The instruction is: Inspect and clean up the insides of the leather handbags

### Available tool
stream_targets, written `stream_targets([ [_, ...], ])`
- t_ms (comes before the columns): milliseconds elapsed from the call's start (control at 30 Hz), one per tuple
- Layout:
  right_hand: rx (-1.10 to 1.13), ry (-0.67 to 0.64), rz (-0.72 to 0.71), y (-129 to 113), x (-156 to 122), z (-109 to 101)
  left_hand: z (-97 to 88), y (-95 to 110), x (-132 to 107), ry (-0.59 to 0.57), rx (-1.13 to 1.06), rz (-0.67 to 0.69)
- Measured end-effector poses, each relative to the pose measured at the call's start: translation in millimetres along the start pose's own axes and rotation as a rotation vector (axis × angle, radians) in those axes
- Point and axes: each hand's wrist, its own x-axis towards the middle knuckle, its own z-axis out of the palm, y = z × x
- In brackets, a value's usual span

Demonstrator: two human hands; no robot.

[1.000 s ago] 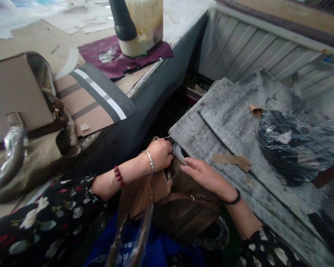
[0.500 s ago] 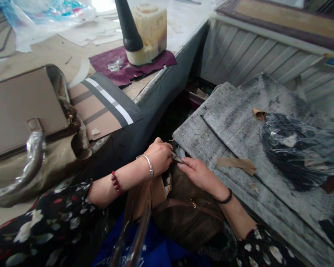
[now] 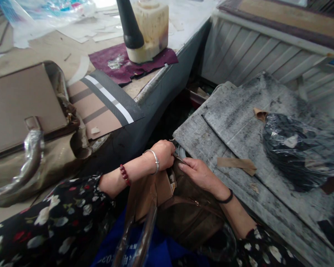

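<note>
A brown bag [image 3: 189, 218] lies in my lap, with plastic-wrapped handles [image 3: 149, 226] hanging toward me and a tan panel [image 3: 163, 187] by its opening. My left hand [image 3: 164, 155] is closed in a fist at the bag's far edge; what its fingers hold is hidden. A narrow dark piece [image 3: 179, 158] spans the gap between both hands, too small to name surely. My right hand [image 3: 197, 173] pinches the bag's edge around that piece, thumb on top.
At right, grey stained boards [image 3: 228, 129] carry a tan strip [image 3: 236, 163] and a black plastic-wrapped bundle [image 3: 292, 148]. On the left table stand a glue-stained container [image 3: 153, 33] on maroon cloth [image 3: 108, 65], a striped panel [image 3: 102, 105] and another bag [image 3: 19, 107].
My left hand and forearm have shifted slightly right, closer to my right hand. The bag's handles and tan panel moved a little right too. My right hand has barely moved.
</note>
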Motion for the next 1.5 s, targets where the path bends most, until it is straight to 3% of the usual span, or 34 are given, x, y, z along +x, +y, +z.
stream_targets([
  [133,-0.012,0.0,0.038,-1.9,5.4,-1.4,0.8,-0.2,-1.2,0.012,0.002,-0.023],
  [300,-0.135,-0.001,-0.02,-6.3,18.2,0.5,-0.8,0.7,-8.3,0.034,0.027,-0.011],
  [433,-0.255,0.079,0.045,-7.7,19.3,3.2,-3.4,3.4,-27.0,0.166,0.019,0.057],
  [500,-0.295,0.112,0.09,-9.6,15.5,2.9,-6.1,2.9,-39.1,0.193,0.017,0.0],
  [600,-0.371,0.175,0.155,-19.6,4.7,-0.5,-14.8,-3.2,-55.0,0.073,-0.054,-0.17],
  [667,-0.377,0.233,0.168,-31.9,-5.9,-4.0,-23.8,-9.7,-62.6,-0.015,-0.173,-0.197],
  [733,-0.32,0.292,0.159,-45.3,-18.3,-7.1,-32.5,-15.2,-67.9,-0.03,-0.276,-0.128],
  [833,-0.229,0.383,0.183,-58.4,-35.0,-8.8,-36.6,-17.2,-72.8,0.097,-0.341,-0.006],
  [933,-0.244,0.467,0.262,-58.9,-43.8,-7.6,-25.0,-11.7,-79.9,0.21,-0.389,-0.016],
  [1167,-0.42,0.669,0.315,-50.4,-46.6,-4.7,25.7,3.0,-112.6,0.292,-0.471,-0.022],
  [1300,-0.196,0.777,0.279,-49.7,-39.2,-4.3,48.1,10.2,-104.0,0.426,-0.523,-0.034],
  [1400,0.002,0.841,0.246,-49.8,-31.7,-2.4,50.1,19.6,-89.2,0.513,-0.578,0.014],
  [1500,0.106,0.859,0.23,-51.9,-31.6,5.1,29.7,26.6,-81.4,0.493,-0.526,0.101],
])
